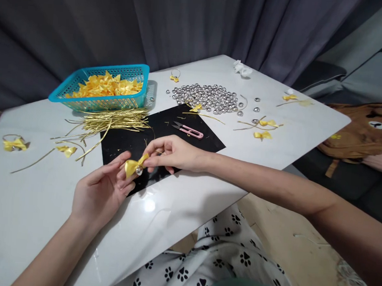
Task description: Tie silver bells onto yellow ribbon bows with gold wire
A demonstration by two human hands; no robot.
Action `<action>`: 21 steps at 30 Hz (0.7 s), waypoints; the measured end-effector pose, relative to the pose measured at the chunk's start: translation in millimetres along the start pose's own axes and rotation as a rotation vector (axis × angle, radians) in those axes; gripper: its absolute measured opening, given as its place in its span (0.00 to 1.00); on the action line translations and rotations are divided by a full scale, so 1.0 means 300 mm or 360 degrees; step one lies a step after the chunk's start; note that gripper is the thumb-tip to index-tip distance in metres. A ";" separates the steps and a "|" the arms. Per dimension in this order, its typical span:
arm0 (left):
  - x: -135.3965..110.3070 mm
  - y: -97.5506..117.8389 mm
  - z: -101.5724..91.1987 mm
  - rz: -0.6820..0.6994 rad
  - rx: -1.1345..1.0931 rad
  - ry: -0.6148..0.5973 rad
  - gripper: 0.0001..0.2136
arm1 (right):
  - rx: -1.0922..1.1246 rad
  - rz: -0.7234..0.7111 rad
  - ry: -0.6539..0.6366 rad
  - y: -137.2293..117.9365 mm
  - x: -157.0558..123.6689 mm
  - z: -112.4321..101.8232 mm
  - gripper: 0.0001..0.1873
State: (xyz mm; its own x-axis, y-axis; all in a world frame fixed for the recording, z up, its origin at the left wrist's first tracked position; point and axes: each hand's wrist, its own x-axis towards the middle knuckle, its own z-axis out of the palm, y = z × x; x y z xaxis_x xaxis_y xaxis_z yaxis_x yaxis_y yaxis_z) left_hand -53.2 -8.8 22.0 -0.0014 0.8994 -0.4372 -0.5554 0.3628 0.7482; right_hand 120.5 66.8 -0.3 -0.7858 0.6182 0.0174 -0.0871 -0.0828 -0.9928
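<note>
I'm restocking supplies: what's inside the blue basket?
A heap of yellow ribbon pieces fills the blue basket. Anything beneath the heap, and the basket floor, is covered.

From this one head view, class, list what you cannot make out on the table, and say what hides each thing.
All in the head view:
Bow: ends covered by left hand and right hand.
Basket floor: buried under yellow scraps.
Silver pile: too small to tell beads from bells.
Brown bear: cut off by the right edge.
</note>
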 end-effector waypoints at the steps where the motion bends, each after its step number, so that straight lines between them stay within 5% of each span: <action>1: 0.005 -0.002 0.001 0.0017 0.0097 -0.0012 0.07 | 0.0009 -0.0007 0.0034 -0.003 0.000 -0.002 0.07; 9: 0.032 -0.041 -0.019 0.0496 0.0880 0.0070 0.11 | -0.0052 0.0051 0.0140 -0.017 -0.010 0.009 0.11; 21: 0.032 -0.038 -0.020 0.0281 0.0943 -0.0055 0.12 | -0.0160 -0.0059 0.0240 -0.002 -0.002 0.007 0.08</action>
State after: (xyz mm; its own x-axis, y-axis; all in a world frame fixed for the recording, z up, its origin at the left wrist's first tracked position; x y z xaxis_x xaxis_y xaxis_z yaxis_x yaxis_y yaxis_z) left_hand -51.9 -5.7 6.3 -0.0188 0.9620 -0.2724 0.0070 0.2726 0.9621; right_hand 119.9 64.7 0.5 -0.6818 0.7302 0.0437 -0.0468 0.0160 -0.9988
